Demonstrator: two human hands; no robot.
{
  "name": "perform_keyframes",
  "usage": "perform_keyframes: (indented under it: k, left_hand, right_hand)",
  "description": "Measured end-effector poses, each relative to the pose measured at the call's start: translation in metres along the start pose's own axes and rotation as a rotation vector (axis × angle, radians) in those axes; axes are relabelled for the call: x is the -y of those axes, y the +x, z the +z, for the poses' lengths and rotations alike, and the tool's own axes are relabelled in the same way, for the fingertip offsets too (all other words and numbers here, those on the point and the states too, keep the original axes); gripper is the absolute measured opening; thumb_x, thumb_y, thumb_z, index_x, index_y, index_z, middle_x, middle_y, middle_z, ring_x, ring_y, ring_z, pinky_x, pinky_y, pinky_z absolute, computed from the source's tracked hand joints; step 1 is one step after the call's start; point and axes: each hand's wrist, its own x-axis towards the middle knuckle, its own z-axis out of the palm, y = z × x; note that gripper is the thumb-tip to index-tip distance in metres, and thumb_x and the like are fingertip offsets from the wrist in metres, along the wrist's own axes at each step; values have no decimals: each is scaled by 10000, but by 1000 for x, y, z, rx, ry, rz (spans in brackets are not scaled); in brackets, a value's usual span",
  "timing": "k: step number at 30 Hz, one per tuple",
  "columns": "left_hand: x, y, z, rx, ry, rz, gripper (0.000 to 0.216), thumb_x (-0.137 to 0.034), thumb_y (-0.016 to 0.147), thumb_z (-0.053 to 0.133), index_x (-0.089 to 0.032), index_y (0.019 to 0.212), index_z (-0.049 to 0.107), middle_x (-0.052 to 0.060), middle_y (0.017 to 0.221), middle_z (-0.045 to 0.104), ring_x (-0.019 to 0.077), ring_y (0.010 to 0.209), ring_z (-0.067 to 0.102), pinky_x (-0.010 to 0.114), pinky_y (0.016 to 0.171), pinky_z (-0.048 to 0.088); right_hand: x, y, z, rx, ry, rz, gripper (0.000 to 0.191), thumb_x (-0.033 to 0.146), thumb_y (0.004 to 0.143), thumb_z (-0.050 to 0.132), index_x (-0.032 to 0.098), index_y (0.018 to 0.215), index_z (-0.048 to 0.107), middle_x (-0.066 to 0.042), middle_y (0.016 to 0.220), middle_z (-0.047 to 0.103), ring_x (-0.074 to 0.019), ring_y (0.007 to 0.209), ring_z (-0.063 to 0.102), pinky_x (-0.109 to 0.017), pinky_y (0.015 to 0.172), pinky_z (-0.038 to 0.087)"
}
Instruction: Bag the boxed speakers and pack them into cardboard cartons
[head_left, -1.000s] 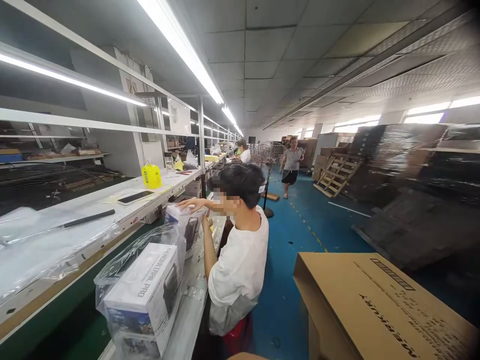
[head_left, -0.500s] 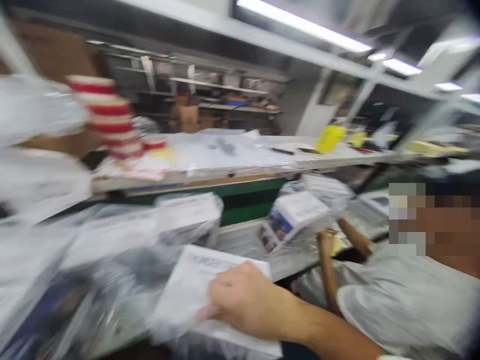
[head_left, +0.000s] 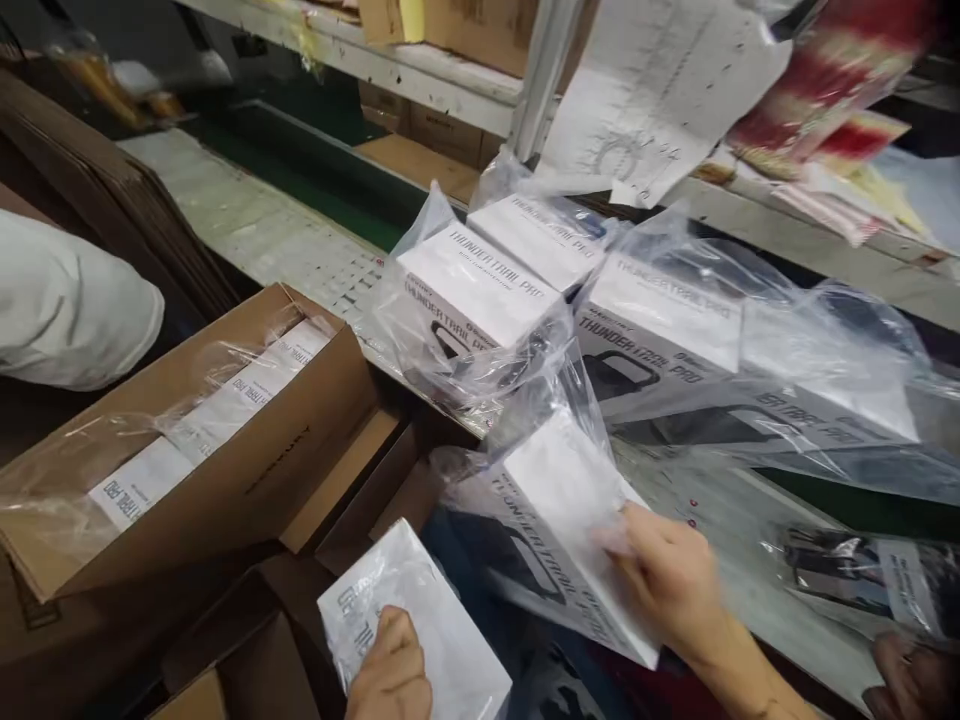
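The right hand (head_left: 671, 580) holds a white rectangular product box wrapped in a loose clear plastic bag (head_left: 559, 520), its fingers (head_left: 626, 535) pressed on the top face over the film. The box hangs tilted at the edge of the desk (head_left: 285, 235), above the gap in front of the person. The left hand (head_left: 390, 675) grips a second white box in clear plastic (head_left: 420, 620) low in the view; its fingers are curled around the near edge.

The film is smooth and loose, so the upper box may slide inside its bag and slip out of the grip, because only one hand carries it and it is tilted. The open tail of the bag stands up close to the other bagged white boxes (head_left: 480, 290) on the desk and may catch on them and drag one over the edge. The open brown cardboard carton (head_left: 247, 480) at the left already holds a row of boxes, so a box pushed in at an angle may jam on the flap or crush a corner.
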Motion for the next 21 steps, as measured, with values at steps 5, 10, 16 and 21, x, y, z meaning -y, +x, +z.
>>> perform_keyframes:
  k: [5,10,16,21]
  left_hand:
    - [33,3,-40,-14,-90,-52,319,-39,931,325,-180,662,228,-12,577,304,145,689,526,364,800,539]
    - [78,-25,-34,-59,-308,-185,311,47,849,287,-173,639,354,-44,650,631,78,599,638,371,880,631]
    - [114,-56,-42,-266,-400,-371,290,42,779,369,-157,597,260,-81,508,485,38,474,481,314,734,650]
    - [118,-56,-32,-294,-364,-342,287,73,754,328,-160,587,325,-74,513,436,44,486,486,250,667,634]
  right_hand:
    - [31,11,68,-86,144,-39,371,178,1039,391,209,674,449,19,559,408,-135,511,364,-283,506,258]
    - [55,-12,137,-110,291,-58,310,162,1008,403,187,732,542,-1,592,480,-140,549,451,-265,534,315]
    - [49,-47,197,90,399,-89,386,199,1045,388,182,689,535,7,579,477,-121,534,446,-258,540,327]
    - [52,-67,233,339,434,-85,482,297,1097,327,186,655,482,20,558,469,-107,511,434,-258,531,322]
